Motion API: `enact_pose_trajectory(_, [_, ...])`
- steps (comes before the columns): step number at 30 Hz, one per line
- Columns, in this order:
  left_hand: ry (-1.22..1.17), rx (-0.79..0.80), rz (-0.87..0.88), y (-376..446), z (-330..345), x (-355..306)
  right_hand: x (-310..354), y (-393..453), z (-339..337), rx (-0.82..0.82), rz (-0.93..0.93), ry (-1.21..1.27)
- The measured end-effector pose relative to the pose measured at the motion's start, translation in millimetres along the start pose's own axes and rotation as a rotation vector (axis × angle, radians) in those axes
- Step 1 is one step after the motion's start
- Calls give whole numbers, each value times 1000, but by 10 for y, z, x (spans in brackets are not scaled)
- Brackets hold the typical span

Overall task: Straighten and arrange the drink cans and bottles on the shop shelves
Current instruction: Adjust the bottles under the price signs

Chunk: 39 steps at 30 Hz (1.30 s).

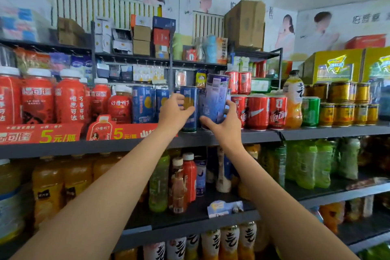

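Site was a small shop | dark metal shelves (316,132) held rowed drinks | red cardboard price strips (40,134) showed "5元"

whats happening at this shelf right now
A person is tidying drinks on a shop shelf. Their left hand grips an upright blue can standing at the shelf's front edge. Their right hand holds a taller blue-purple can, tilted and lifted off the shelf, just left of a row of red cola cans. More blue cans and red bottles stand to the left. The tilted can is not yet set down.
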State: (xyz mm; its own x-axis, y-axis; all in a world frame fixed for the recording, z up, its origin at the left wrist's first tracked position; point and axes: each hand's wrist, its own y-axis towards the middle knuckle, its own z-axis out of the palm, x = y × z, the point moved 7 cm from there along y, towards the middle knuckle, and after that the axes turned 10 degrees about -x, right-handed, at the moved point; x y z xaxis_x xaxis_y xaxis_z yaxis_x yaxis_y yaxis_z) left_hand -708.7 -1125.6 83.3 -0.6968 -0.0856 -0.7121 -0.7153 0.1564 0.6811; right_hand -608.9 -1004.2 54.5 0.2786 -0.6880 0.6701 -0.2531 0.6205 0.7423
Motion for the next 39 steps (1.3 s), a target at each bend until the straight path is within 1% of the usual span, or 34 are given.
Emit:
enact_pose_trajectory(2, [75,-50,-10,67,93,19,-106,95,-11,11,-5,5])
enact_pose_trajectory(5, [205,-85,-83,125,195,72,-220,195,-41,-14,-55,-44])
enact_pose_trajectory(8, [283,-45,-157,166,310,116,-337,272,-37,-11,-86,-58])
enact_pose_trajectory(11, [341,20,-224,175,423,198,-438,301,20,9,-72,-63])
enact_pose_trajectory(13, [395,18,-215,185,427,220,-497,310,74,18,-68,-98])
enact_pose_trajectory(16, [401,-4,-199,215,391,227,-555,294,148,53,-53,-120])
enact_pose_trajectory(19, [435,43,-180,218,420,221,-546,268,194,71,-54,-92])
enact_pose_trajectory(22, [460,84,-210,223,486,264,-531,247,227,96,-64,-82])
enact_pose_trajectory(26, [499,15,-220,278,442,273,-550,267,203,102,-75,-91])
enact_pose_trajectory(28, [460,-24,-200,299,402,243,-548,265,171,103,-86,-121])
enact_pose_trajectory(32, [179,-171,-173,396,252,124,-454,210,158,71,-130,-175])
enact_pose_trajectory(34, [80,-217,-166,455,148,70,-389,173,226,74,-151,-189])
enact_pose_trajectory(37, [75,-225,-135,498,21,41,-296,120,378,85,-199,-247])
enact_pose_trajectory(39, [84,-215,-124,491,-34,67,-262,88,474,62,-203,-307])
